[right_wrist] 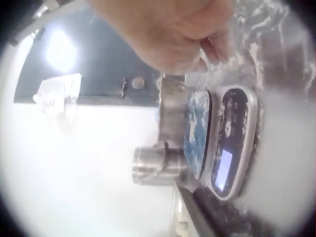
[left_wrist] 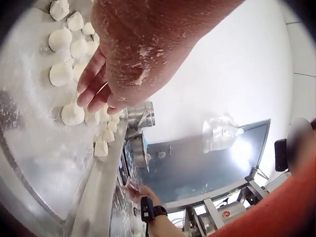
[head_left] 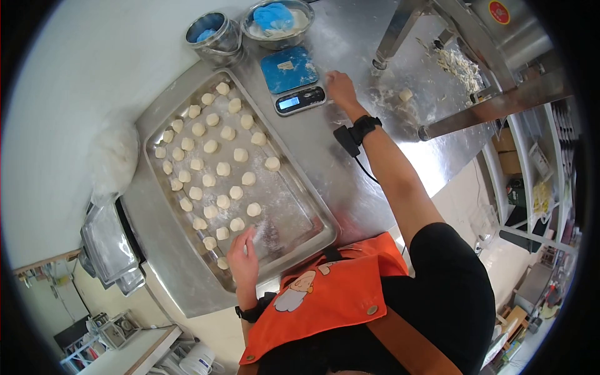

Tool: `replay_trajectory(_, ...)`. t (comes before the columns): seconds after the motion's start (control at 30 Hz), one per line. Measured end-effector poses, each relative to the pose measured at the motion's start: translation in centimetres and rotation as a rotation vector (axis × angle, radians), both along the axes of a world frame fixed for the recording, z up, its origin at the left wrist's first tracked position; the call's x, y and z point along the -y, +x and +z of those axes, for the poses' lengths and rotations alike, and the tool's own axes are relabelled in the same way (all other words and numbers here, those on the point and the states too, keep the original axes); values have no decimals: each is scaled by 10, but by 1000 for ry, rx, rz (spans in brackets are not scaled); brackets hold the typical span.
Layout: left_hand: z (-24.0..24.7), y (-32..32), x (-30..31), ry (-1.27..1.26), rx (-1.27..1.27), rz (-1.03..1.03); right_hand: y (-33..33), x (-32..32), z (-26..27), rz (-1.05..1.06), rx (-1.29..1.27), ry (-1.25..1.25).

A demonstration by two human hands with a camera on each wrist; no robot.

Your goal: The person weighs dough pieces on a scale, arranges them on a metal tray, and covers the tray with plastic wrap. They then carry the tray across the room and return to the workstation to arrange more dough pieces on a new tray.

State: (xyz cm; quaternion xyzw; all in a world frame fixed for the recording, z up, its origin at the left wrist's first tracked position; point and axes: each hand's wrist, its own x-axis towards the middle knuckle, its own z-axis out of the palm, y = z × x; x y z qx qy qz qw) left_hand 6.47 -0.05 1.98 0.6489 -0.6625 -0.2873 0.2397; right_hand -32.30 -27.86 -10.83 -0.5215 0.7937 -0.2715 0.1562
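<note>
Rows of pale dough balls lie on a floured metal tray. Over the tray's near end is the left hand, its fingers extended beside the nearest dough balls; the left wrist view shows this hand with loosely bent fingers and nothing visible in them. A kitchen scale with a blue platform and lit display stands beyond the tray. To the scale's right, the right hand is low at the metal table, fingers bent; in the right wrist view its fingertips are partly hidden, so contact cannot be told.
Behind the scale are a metal pot and a bowl holding flour and something blue. A metal stand rises at the right, near a small dough piece and scraps. A plastic bag hangs left of the tray.
</note>
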Motion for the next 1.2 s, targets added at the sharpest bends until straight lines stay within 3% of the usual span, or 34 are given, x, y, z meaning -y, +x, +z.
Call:
replay_trajectory(0.13,2,9,-8,3,4,61,-58,-25,0,8,-403,-286)
replay_trajectory(0.2,-3,17,-15,33,3,104,-84,-51,17,-68,-791,-113)
replay_trajectory(0.27,-3,18,-17,36,14,92,-105,-75,3,-195,-1037,-130)
replay_trajectory(0.37,1,9,-11,36,14,52,-117,-95,9,-174,-812,121)
replay_trajectory(0.47,2,4,-5,31,13,29,-126,-96,28,-100,-837,263)
replay_trajectory(0.7,-3,20,-14,-14,0,99,-124,-121,26,-219,-630,255)
replay_trajectory(0.8,-8,23,-19,46,-41,141,-74,-108,66,35,-448,194)
replay_trajectory(0.87,-2,19,-15,50,-21,111,-68,-82,46,461,-555,-163)
replay_trajectory(0.93,3,15,-5,33,-15,94,-15,-46,81,134,257,23)
replay_trajectory(1.0,6,14,0,18,-25,99,3,-14,64,329,129,-247)
replay_trajectory(1.1,8,17,5,10,-9,103,34,24,43,426,-98,-395)
replay_trajectory(1.2,9,17,8,15,-3,84,61,34,50,420,-538,-178)
